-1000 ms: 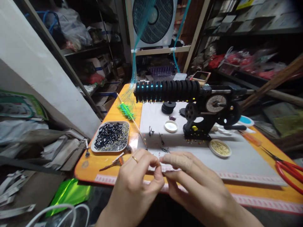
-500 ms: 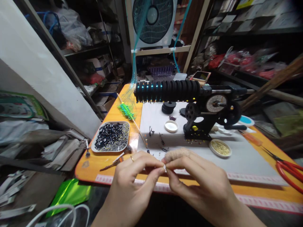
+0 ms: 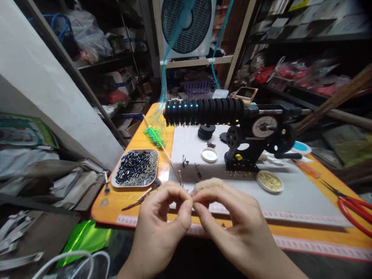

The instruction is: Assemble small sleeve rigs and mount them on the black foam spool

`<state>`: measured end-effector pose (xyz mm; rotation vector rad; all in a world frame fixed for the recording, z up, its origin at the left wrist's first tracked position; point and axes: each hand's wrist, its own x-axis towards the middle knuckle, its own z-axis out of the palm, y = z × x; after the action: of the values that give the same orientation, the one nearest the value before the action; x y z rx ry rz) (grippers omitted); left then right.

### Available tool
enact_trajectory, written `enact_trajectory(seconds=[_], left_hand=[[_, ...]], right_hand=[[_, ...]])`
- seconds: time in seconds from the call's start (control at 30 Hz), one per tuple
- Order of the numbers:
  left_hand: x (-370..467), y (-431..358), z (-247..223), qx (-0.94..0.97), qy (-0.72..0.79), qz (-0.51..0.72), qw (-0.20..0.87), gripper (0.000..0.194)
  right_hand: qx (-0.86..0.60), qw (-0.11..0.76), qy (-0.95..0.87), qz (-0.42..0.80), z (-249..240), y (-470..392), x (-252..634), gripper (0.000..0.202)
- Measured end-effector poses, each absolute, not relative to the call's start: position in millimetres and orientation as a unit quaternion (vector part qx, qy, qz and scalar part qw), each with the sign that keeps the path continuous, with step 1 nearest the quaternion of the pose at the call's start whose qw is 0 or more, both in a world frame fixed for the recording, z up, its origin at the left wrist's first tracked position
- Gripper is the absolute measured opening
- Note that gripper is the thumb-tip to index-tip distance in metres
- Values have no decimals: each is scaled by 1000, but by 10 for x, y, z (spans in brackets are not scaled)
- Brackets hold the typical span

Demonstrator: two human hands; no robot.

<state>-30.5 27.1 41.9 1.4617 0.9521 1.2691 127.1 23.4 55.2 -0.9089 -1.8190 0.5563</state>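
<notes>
My left hand (image 3: 164, 221) and my right hand (image 3: 235, 217) meet over the table's front edge, thumb and forefinger of each pinched together. Whatever sits between the fingertips is too small to make out. A beige wrap (image 3: 210, 184) covers a finger of my right hand. Beyond the hands lies a white sheet (image 3: 232, 197) with small dark pieces (image 3: 198, 171) on it. On the left is a white tray (image 3: 157, 170) of black and grey tubular pieces. A black ridged roller (image 3: 215, 110) on a hand-cranked stand spans the back, teal threads (image 3: 164, 81) running up from its left end.
Red-handled scissors (image 3: 353, 211) lie at the right edge. A dish of golden bits (image 3: 270, 182) and a small white dish (image 3: 209, 155) rest on the sheet. A green bristly stick (image 3: 155, 136) lies behind the tray. A fan (image 3: 186, 27) stands at the back.
Both hands have shifted slightly left together, and their fingers are more curled. The white bit visible between the fingertips before is now hidden.
</notes>
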Motion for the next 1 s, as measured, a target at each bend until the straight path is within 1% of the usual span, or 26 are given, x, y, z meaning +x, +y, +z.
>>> enact_trajectory(seconds=[0.03, 0.1, 0.2, 0.27, 0.33, 0.4, 0.47, 0.53, 0.63, 0.7, 0.77, 0.9, 1.0], left_hand=[[-310, 270, 417, 593, 386, 519, 480, 15], [-328, 268, 422, 593, 388, 506, 491, 15], [-358, 262, 440, 615, 401, 464, 496, 13], [-366, 260, 445, 634, 416, 450, 472, 13], [-365, 262, 435, 659, 424, 462, 415, 14], [-367, 269, 413, 701, 406, 492, 319, 16], [-385, 283, 388, 748, 364, 514, 210, 23], [-421, 300, 373, 785, 327, 511, 124, 29], [-478, 322, 378, 831, 291, 472, 42, 28], [-487, 324, 394, 840, 286, 460, 22, 26], [-463, 314, 409, 821, 314, 473, 68, 22], [-388, 286, 419, 724, 388, 499, 277, 23], [-362, 291, 417, 638, 390, 509, 427, 23]], right_hand=[[-371, 503, -754, 202, 540, 240, 1263, 15], [-354, 515, -774, 102, 518, 255, 1274, 16], [-283, 489, -824, -51, 501, 275, 1325, 15], [-247, 461, -849, -77, 503, 285, 1345, 14], [-263, 459, -848, -38, 509, 293, 1340, 15], [-304, 474, -825, 41, 517, 299, 1322, 17], [-330, 485, -801, 121, 529, 305, 1312, 20], [-334, 479, -793, 174, 549, 310, 1322, 21], [-329, 451, -801, 218, 585, 317, 1364, 20], [-313, 435, -813, 228, 602, 324, 1386, 18], [-299, 436, -822, 212, 607, 334, 1391, 16], [-302, 449, -827, 154, 587, 362, 1347, 17], [-300, 462, -822, 143, 568, 374, 1291, 17]])
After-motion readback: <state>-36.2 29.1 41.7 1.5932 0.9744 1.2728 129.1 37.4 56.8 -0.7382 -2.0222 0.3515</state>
